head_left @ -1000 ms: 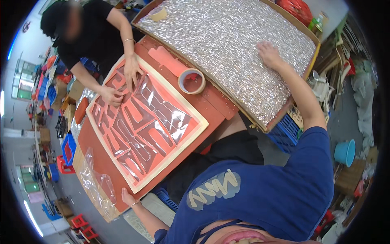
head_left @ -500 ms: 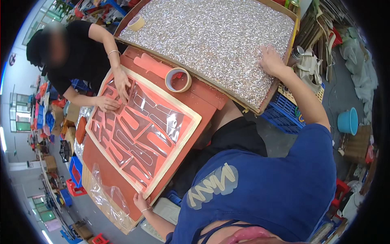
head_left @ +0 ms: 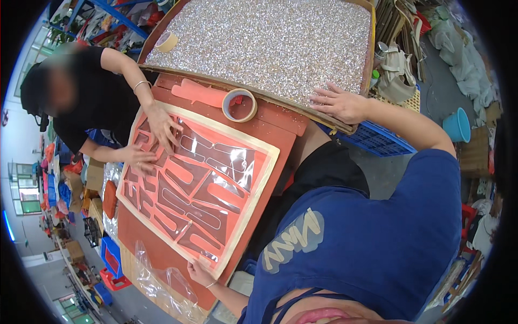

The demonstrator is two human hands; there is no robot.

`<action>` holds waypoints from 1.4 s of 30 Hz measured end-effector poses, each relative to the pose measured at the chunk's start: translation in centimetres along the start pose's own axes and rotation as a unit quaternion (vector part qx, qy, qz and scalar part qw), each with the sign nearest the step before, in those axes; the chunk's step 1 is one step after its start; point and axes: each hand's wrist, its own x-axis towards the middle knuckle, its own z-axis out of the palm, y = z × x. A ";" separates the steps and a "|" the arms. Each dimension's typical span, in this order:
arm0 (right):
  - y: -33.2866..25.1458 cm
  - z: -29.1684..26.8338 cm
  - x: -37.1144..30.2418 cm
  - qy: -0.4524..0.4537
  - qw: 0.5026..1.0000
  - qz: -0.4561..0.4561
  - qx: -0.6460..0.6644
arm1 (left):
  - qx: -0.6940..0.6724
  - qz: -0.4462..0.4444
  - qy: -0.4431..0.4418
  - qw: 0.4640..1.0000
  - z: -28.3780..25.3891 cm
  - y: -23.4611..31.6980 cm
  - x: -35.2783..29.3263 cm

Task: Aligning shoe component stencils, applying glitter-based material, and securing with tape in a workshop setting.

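Observation:
My left hand (head_left: pixel 200 272) is at the near corner of a flat frame (head_left: pixel 270 162) with a pale border, its fingers closed on the edge. Inside the frame, a clear film (head_left: pixel 186 186) with dark patches and elongated cut-out shapes lies over coral-pink backing. My right hand (head_left: pixel 341 103), fingers spread, lies palm down at the near right of a large shallow tray (head_left: pixel 237 86) filled with shiny silvery bits (head_left: pixel 270 48). Across the frame, a co-worker's two hands (head_left: pixel 161 127) press on the film's far left part.
A tape roll (head_left: pixel 239 105) holding red bits and a coral-pink cut piece (head_left: pixel 198 93) lie between frame and tray. Another tape roll (head_left: pixel 167 42) sits in the tray. Crumpled clear plastic (head_left: pixel 162 275) covers the table's near left. Blue crates (head_left: pixel 377 139) stand under the tray's right side.
My right hand has moved left and nearer over the silvery bits, its fingers now spread. My left hand stays at the frame's corner. The co-worker's hands have shifted on the film.

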 end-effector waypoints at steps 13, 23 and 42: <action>14.4 3.0 -2.3 0.258 0.842 0.469 -0.058 | -0.130 -0.035 -0.005 0.991 0.2 -0.3 0.1; 5.6 3.6 4.6 0.056 0.776 0.628 -0.022 | -0.062 -0.014 0.153 0.986 1.5 -0.5 0.0; 32.3 1.2 10.7 0.201 0.769 0.598 -0.102 | -0.255 -0.021 -0.002 0.967 1.5 5.5 -1.8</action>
